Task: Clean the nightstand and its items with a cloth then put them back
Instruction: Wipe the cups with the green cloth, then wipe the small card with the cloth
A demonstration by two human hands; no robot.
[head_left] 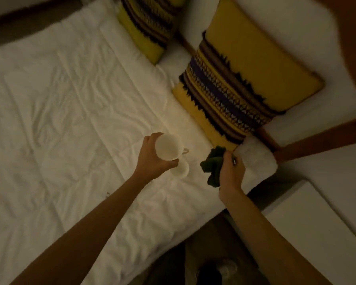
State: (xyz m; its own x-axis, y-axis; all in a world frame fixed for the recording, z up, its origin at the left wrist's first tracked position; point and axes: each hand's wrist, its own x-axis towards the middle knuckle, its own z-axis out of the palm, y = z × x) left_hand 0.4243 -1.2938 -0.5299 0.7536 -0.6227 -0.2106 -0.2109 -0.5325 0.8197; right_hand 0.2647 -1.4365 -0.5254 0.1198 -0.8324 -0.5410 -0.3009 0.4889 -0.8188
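Two white cups sit at the centre of this moment. The left hand (pixel 152 161) holds one cup (pixel 168 147) in the air above the bed (pixel 60 110), fingers and thumb curled round its body so the pale round end faces up toward the camera and the small handle sticks out to the right. That grip leaves most of the cup's surface bare, which suits wiping it all over. The second cup (pixel 181 170) rests on the white sheet just below and right of the hand, partly hidden by the thumb. It is probably parked there because the bed is a soft place close to the nightstand (pixel 317 219), whose pale top shows at the lower right, just beside the bed edge.

The right hand (pixel 231 171) is closed round a bunched dark green cloth (pixel 213 165), with loose folds spilling out to the left toward the raised cup. Cloth and cup are near each other but apart. Holding them at the same height over the mattress looks like a setup for rubbing the cup clean, and a slip would land on bedding rather than floor.

A yellow patterned pillow (pixel 240 83) leans against the headboard behind the hands, with another pillow (pixel 148 25) further along. The light is dim, so I cannot tell whether the cups are dirty.
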